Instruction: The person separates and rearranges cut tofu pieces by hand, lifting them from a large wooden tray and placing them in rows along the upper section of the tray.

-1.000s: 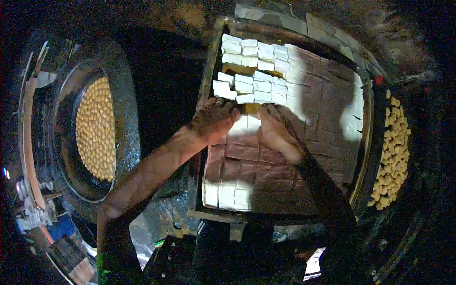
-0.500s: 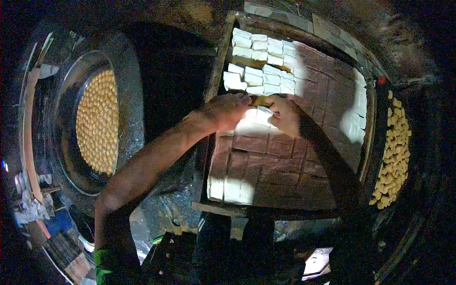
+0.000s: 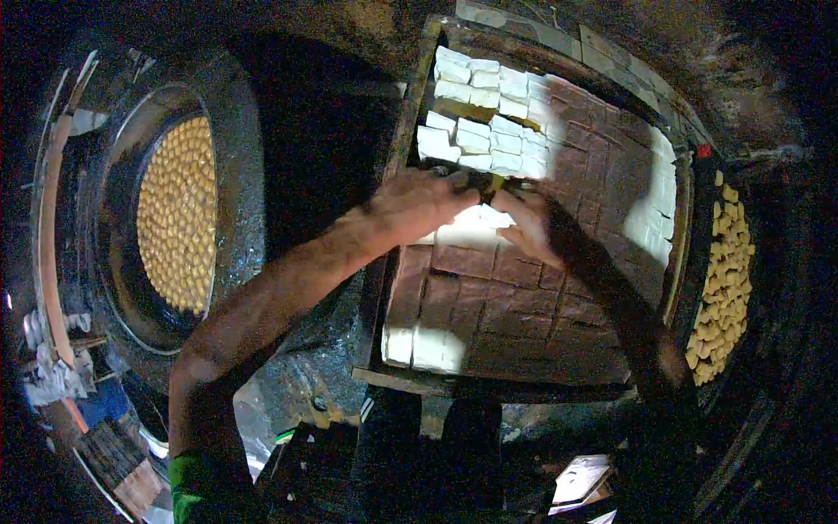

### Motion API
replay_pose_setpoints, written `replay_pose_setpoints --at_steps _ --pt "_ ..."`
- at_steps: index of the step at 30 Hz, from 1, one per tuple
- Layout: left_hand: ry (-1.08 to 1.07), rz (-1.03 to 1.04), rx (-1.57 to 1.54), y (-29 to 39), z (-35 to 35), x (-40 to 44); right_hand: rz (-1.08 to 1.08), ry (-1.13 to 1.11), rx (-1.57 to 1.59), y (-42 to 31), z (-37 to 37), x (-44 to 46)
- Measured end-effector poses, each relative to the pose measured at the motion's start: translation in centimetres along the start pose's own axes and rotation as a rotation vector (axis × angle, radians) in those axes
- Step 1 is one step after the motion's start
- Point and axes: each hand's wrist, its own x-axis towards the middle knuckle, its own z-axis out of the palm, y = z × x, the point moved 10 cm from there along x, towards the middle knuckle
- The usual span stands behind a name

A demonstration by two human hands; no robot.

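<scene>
The fingers [image 3: 461, 182] of the left hand [image 3: 428, 203] are bent and bunched close together, while the right hand [image 3: 534, 218] has its fingers curled just beside them, only a narrow gap between. Whether either set is clamped on a block I cannot tell; the knuckles hide the contact.

Well to the left of the fingers sits a dark pan [image 3: 122, 227] filled with round yellow pieces [image 3: 177, 218]. A swinging left elbow might catch its rim, as the forearm slants down close by.

Just beyond the fingertips lie the loose white blocks [image 3: 489, 144], in uneven rows. Those nearest could be nudged askew or dented by the knuckles, since they look soft and stand close together. Nearer the body than the fingers, the shaded slab [image 3: 515, 293] is scored into blocks that lie tight against each other; pulling one out might tear a neighbour's corner if a cut is not clean through. The patchy light, bright at the fingers and dim beside them, could make a cut line easy to misjudge.

Far right of the fingers, past the tray's edge, is a heap of yellow chunks [image 3: 726, 271].

No brand, label or lettering can be read; a red patch [image 3: 703, 150], right of and beyond the fingers, is too small to make out.
</scene>
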Motion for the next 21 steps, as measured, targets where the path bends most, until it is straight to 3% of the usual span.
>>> replay_pose_setpoints --at_steps 2,5,9,11,13,15,17,18,19,20,21 --pt "-0.007 0.000 0.071 0.7 -0.5 -0.4 -0.052 0.132 -0.066 -1.3 -0.7 -0.6" --pt "-0.071 -0.035 0.015 1.0 0.0 -0.7 0.007 0.134 0.051 -1.7 -0.8 -0.8" --pt "-0.022 -0.074 -0.002 -0.2 1.5 -0.5 0.032 0.163 -0.128 -1.0 -0.9 -0.9" --pt "0.055 -0.048 -0.231 -1.8 2.3 0.1 0.031 0.149 -0.162 0.2 -1.3 -0.2" --pt "0.047 -0.036 -0.270 -2.3 0.8 1.2 0.003 0.009 0.151 1.2 -2.0 1.5" --pt "0.035 -0.025 -0.310 -2.5 -0.6 1.7 0.098 -0.050 0.057 2.2 -2.6 1.8" --pt "0.061 -0.039 -0.455 -3.0 -1.4 1.3 0.016 -0.104 0.087 1.2 -3.7 2.0" --pt "-0.025 -0.040 -0.533 -3.1 -0.6 1.3 0.021 -0.105 0.087 0.7 -4.1 2.0" --pt "-0.023 -0.037 -0.535 -2.9 -0.5 1.4 0.189 -0.282 0.280 1.1 -2.2 1.5" --pt "-0.174 -0.052 -0.510 -2.1 0.7 1.1 0.356 -0.457 0.473 1.3 -0.4 0.5" --pt "-0.325 -0.067 -0.481 -1.5 2.1 0.4 0.112 -0.409 0.276 0.4 0.4 0.7"
